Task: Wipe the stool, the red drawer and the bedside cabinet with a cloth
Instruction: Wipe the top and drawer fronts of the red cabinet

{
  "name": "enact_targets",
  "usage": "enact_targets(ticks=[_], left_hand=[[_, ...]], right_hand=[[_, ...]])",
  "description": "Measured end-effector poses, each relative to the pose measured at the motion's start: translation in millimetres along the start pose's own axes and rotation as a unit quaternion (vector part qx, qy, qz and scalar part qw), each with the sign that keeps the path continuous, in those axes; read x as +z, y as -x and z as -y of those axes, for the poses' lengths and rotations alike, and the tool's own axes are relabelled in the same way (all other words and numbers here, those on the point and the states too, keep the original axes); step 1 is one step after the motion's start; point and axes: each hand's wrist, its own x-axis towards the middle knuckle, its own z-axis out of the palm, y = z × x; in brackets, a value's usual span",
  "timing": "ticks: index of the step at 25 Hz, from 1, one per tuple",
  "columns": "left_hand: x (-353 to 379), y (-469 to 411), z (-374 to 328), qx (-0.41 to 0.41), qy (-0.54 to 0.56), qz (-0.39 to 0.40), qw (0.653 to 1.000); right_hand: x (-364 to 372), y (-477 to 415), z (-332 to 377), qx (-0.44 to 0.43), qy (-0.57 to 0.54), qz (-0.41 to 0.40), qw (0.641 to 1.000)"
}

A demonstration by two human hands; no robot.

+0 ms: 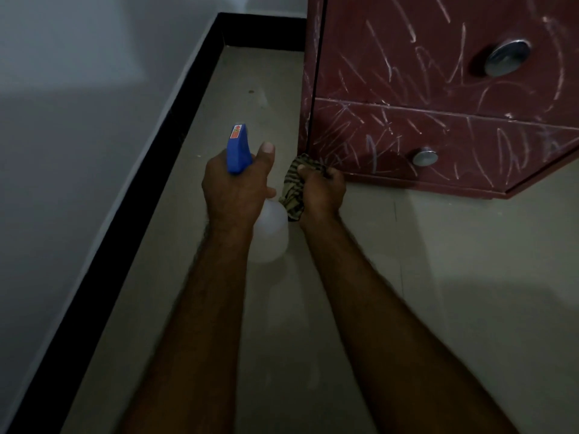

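A red cabinet (438,73) covered in white scribbles fills the upper right, with a lower drawer (470,148) and two round metal knobs. My left hand (233,189) grips a spray bottle (271,236) with a blue trigger head, held above the floor. My right hand (322,192) holds a bunched striped cloth (293,195) close to the cabinet's lower left corner; whether the cloth touches the cabinet is unclear. The stool is out of view.
A white wall (78,120) with a black skirting (163,158) runs along the left and across the back. A strip of beige floor (250,76) lies between the wall and the cabinet. More floor spreads out at the lower right.
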Motion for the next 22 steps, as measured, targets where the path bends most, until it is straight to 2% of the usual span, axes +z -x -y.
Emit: enact_targets(ticks=[4,12,22], left_hand=[[3.9,0.1,6.5,0.007,0.015,0.018,1.000],[1.7,-5.9,12.4,0.015,-0.005,0.010,1.000],[-2.0,-10.1,6.3,0.008,0.021,0.006,1.000]], right_hand=[[0.9,1.7,7.3,-0.008,0.006,-0.018,1.000],[8.0,-0.4,13.2,0.022,-0.006,0.004,1.000],[14.5,0.6,18.3,-0.014,-0.001,-0.026,1.000]])
